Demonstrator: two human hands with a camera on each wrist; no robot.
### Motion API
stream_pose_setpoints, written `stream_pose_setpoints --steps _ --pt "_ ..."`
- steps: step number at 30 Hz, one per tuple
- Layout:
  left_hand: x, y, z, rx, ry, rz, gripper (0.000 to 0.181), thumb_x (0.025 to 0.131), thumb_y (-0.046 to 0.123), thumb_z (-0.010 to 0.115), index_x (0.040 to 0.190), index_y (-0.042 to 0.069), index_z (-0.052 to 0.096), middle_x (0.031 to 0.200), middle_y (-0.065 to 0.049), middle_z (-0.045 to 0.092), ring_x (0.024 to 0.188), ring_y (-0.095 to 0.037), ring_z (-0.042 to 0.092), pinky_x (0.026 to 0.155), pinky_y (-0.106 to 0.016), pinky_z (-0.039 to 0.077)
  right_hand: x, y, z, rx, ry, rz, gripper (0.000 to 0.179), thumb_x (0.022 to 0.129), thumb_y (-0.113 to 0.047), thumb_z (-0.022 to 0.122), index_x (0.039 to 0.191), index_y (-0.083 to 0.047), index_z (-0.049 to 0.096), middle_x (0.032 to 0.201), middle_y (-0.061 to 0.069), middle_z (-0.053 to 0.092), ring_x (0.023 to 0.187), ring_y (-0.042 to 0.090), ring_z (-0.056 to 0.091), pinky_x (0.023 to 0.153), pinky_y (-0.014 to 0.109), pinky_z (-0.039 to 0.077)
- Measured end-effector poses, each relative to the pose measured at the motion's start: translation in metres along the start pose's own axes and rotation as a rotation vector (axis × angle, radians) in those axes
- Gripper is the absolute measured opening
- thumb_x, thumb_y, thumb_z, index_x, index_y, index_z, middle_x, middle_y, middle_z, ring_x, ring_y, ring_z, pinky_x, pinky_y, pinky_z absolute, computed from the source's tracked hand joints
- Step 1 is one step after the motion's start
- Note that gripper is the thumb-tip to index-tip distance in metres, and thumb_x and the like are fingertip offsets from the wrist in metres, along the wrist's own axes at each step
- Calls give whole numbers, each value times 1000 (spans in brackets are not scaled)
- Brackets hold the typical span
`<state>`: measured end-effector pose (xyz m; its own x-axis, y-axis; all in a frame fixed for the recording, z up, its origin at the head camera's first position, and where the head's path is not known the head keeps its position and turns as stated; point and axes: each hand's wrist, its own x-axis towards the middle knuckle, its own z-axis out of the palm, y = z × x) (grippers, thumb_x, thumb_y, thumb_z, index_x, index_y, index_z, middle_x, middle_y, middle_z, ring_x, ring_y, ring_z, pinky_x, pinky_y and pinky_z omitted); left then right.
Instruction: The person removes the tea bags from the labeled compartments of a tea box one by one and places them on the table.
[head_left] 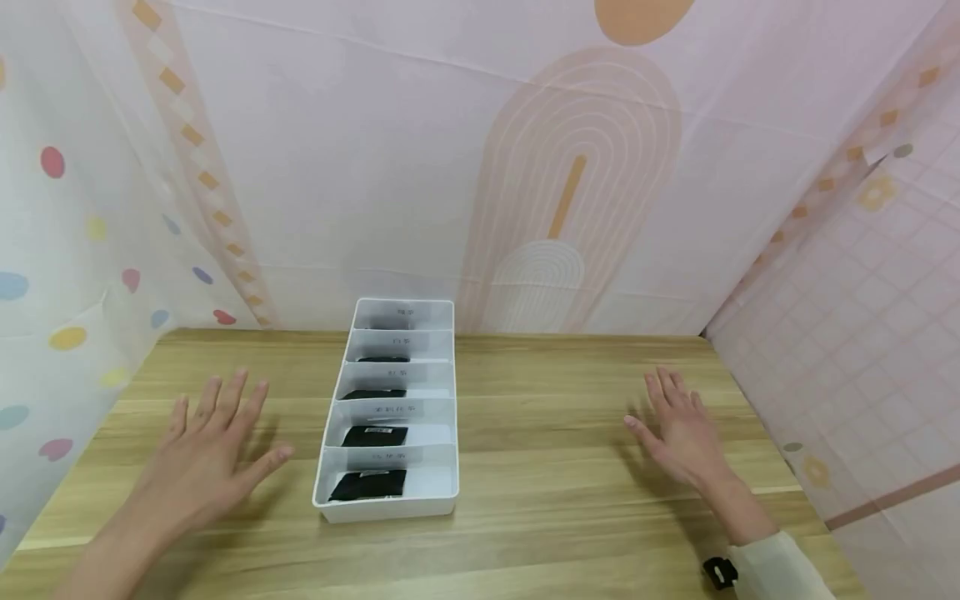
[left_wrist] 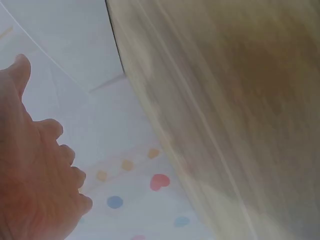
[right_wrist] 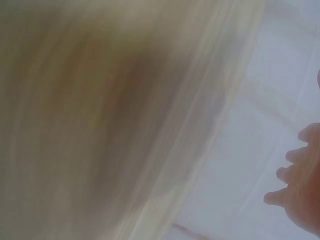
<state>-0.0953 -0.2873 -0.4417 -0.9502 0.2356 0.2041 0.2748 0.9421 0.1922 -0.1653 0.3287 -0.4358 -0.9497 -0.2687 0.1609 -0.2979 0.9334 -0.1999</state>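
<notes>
A white box [head_left: 390, 507] with several compartments in a row stands on the wooden table, left of the middle. Each of the nearer compartments holds a flat black packet [head_left: 375, 484]; the farthest one shows only a dark sliver. Left of the box is my left hand [head_left: 198, 467], palm down with fingers spread, its thumb pointing at the box but apart from it. Well to the right, my right hand [head_left: 684, 437] hovers over bare wood, fingers extended and holding nothing. Both wrist views show the left hand [left_wrist: 35, 175] and right hand [right_wrist: 302, 175] without any object.
The wooden table [head_left: 555, 467] ends at a patterned cloth [head_left: 315, 167] hung behind it and at both sides. Small handwritten labels mark the compartment walls. A black strap piece [head_left: 721, 572] sits by the right sleeve [head_left: 780, 568].
</notes>
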Motion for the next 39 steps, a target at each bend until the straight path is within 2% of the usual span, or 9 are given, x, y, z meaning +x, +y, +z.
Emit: stream_pose_setpoints --steps 12,21,27,34,39 --pt "-5 17 0 6 44 57 97 100 55 65 168 5 16 173 -23 0 158 -46 -7 122 -59 -19 -1 -26 3 -41 47 -80 81 104 -46 60 158 9 34 167 30 23 155 50 18 119 74 20" --pt "-9 33 -2 16 58 96 96 99 54 65 168 6 19 174 -19 0 159 -34 -14 123 -54 -20 -1 -53 11 -81 75 -177 87 100 -51 64 160 5 34 168 29 24 155 49 19 119 74 18" --pt "-11 41 -2 7 61 114 98 98 56 66 168 7 19 175 -16 1 159 -30 -14 124 -53 -18 1 -72 12 -75 63 -203 89 99 -54 62 162 3 33 171 24 20 157 45 17 122 72 15" --pt "-15 48 1 -5 78 148 101 97 57 68 169 11 15 175 -14 6 161 -37 0 126 -51 -14 4 -90 17 -68 104 -267 89 99 -57 62 158 4 38 169 24 25 155 45 23 119 73 23" --pt "-17 53 3 -15 64 156 101 96 59 68 169 12 17 175 -14 11 156 -47 18 127 -51 -10 6 -105 19 -19 67 -278 88 99 -51 67 160 3 35 170 22 21 157 42 18 121 71 18"
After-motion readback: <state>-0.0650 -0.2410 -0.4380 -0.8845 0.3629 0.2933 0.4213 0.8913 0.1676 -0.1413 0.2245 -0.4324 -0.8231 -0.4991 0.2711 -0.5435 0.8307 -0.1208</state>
